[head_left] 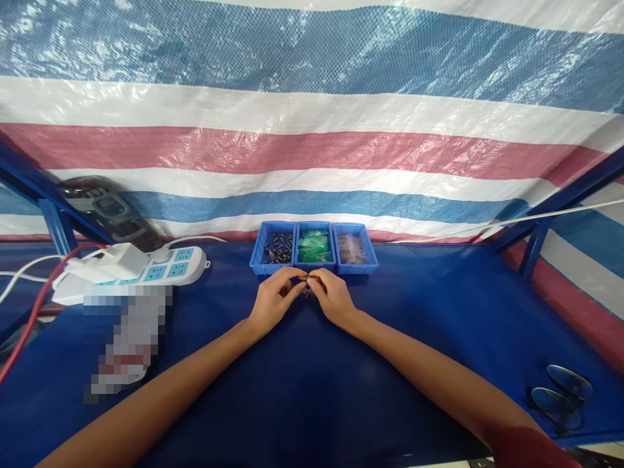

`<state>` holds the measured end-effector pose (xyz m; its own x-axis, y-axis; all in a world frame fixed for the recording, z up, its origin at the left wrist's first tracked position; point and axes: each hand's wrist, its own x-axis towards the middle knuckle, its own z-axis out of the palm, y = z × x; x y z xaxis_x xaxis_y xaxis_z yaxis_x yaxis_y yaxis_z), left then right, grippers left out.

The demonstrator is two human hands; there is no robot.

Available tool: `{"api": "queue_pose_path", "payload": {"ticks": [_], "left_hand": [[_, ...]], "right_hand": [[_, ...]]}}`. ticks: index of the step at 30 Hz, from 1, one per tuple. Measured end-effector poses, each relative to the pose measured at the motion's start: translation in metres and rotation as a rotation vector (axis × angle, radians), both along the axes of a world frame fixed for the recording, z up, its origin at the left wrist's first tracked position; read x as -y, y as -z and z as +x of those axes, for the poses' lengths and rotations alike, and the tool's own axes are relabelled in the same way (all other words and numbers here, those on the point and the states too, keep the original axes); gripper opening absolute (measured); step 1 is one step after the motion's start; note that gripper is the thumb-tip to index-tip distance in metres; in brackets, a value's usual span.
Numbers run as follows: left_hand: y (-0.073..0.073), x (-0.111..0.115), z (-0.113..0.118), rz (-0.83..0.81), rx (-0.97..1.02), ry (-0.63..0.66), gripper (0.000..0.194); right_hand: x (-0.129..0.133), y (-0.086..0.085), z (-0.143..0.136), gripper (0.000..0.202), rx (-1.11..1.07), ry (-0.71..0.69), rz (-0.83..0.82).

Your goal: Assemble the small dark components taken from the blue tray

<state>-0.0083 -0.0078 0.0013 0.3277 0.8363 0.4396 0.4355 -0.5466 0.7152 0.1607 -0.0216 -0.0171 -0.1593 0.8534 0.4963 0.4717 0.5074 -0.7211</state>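
My left hand [273, 298] and my right hand [333, 296] meet at the middle of the blue table, fingertips pinched together around a small dark part [306, 278]. A few more small dark pieces [308, 294] lie just beneath the fingertips. Directly beyond my hands stand three blue bins side by side. The left bin [260, 268] holds several small dark parts, the middle bin [316, 266] green plastic packets, and the right bin [358, 268] clear bags whose contents are hard to make out.
On the left lie a white power strip [195, 266] with plugs and cables, and a blurred-out object [129, 344]. Glasses [560, 396] rest at the right front. Blue frame bars [531, 250] and a striped sheet [312, 153] bound the table [414, 299].
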Motion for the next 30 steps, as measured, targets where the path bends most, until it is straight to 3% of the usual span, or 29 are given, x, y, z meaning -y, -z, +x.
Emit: {"api": "queue_pose_path", "payload": {"ticks": [5,21,30], "left_hand": [[0.0004,-0.0009,-0.0006,0.027,0.008,0.0,0.017],[-0.003,0.0019,-0.0024,-0.118,0.037,-0.056,0.024],[-0.0018,0.0012,-0.0029,-0.027,0.032,-0.074,0.022]], "right_hand": [[0.0002,-0.0025,-0.0002,0.026,0.005,-0.015,0.012],[0.001,-0.0022,-0.0004,0.018,0.004,0.003,0.026],[0.0024,-0.0025,-0.0005,0.018,-0.039,0.024,0.043]]}}
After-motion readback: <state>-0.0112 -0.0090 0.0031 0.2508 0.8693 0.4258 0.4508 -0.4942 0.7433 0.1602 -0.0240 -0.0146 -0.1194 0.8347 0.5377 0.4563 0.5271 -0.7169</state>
